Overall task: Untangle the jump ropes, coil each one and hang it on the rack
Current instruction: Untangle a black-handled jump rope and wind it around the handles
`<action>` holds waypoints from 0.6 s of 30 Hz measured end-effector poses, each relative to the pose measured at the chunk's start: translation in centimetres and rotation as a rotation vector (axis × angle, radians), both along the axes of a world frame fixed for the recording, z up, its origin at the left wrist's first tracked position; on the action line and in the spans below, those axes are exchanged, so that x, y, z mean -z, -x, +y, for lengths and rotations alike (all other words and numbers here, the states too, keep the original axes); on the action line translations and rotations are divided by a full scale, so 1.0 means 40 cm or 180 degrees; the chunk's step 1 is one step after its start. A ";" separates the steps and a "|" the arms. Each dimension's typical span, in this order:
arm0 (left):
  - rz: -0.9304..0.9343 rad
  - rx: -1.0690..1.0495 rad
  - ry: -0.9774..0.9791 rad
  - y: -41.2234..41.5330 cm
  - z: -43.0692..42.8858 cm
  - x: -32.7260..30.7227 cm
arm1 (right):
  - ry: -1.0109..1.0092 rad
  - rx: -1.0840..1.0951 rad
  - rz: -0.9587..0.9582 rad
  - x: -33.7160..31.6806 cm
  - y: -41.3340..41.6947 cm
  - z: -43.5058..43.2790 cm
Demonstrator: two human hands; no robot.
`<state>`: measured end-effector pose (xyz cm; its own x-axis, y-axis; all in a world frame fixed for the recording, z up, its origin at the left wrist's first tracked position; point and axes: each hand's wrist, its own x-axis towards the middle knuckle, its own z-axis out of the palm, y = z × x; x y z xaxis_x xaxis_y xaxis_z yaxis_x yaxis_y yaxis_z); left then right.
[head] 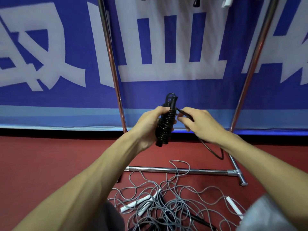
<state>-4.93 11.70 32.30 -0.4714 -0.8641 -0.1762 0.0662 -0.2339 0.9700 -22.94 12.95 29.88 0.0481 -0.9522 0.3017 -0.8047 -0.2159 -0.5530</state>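
Between the uprights of the rack (pixel 111 64), above its base bar: left hand (pixel 148 125) has its fingers wrapped round the black jump rope (pixel 166 122), which is wound into a tight bundle. Right hand (pixel 201 125) pinches the loose cord just beside the bundle. A slack tail loops down toward the rack's right foot.

Judged step: finishing the wrap on this coil. The next move likely calls for winding in the tail and tucking it so it holds, then lifting the bundle to the rack's top.

Grey ropes (pixel 166 205) with white handles lie tangled on the floor in front of the base bar, not yet sorted.

Rack's top rail is cut off from view. Rope count in the tangle is unclear.
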 end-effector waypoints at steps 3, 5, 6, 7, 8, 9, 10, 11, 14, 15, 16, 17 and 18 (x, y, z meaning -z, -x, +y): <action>-0.0081 -0.0050 -0.0074 -0.008 -0.016 0.019 | -0.0182 0.0139 0.0005 -0.010 0.004 -0.004; 0.0046 -0.0070 -0.0066 -0.006 -0.019 0.025 | -0.0467 0.0097 -0.0079 -0.019 0.010 -0.003; 0.0147 -0.0042 -0.0043 -0.003 -0.018 0.025 | -0.0692 0.0029 -0.0139 -0.020 0.011 -0.003; 0.0191 -0.0006 -0.0041 0.002 -0.018 0.026 | -0.0944 -0.0052 -0.0251 -0.018 0.009 -0.002; 0.0170 -0.0008 -0.0056 0.005 -0.017 0.025 | -0.1182 -0.0138 -0.0425 -0.016 0.005 -0.002; 0.0122 -0.0057 -0.0104 0.007 -0.018 0.024 | -0.1371 -0.0222 -0.0643 -0.013 0.002 -0.001; 0.0065 -0.0144 -0.0161 0.008 -0.021 0.023 | -0.1514 -0.0287 -0.0890 -0.013 0.000 0.000; 0.0032 -0.0260 -0.0202 0.007 -0.029 0.024 | -0.1634 -0.0348 -0.1144 -0.016 -0.002 0.001; -0.0061 -0.0502 -0.0191 0.001 -0.046 0.021 | -0.1803 -0.0421 -0.1588 -0.031 -0.011 0.009; -0.0083 -0.0530 -0.0195 0.000 -0.049 0.021 | -0.1790 -0.0413 -0.1541 -0.031 -0.013 0.010; -0.0086 -0.0559 -0.0230 -0.001 -0.052 0.021 | -0.1753 -0.0397 -0.1427 -0.028 -0.015 0.010; -0.0080 -0.0611 -0.0291 -0.002 -0.056 0.022 | -0.1682 -0.0373 -0.1297 -0.024 -0.017 0.009; -0.0089 -0.0679 -0.0334 -0.005 -0.060 0.021 | -0.1578 -0.0350 -0.1209 -0.022 -0.018 0.009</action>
<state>-4.73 9.29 31.47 -0.2739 -0.9199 -0.2808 0.0983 -0.3172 0.9433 -22.23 13.32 30.75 0.1298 -0.9787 -0.1588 -0.5203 0.0691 -0.8512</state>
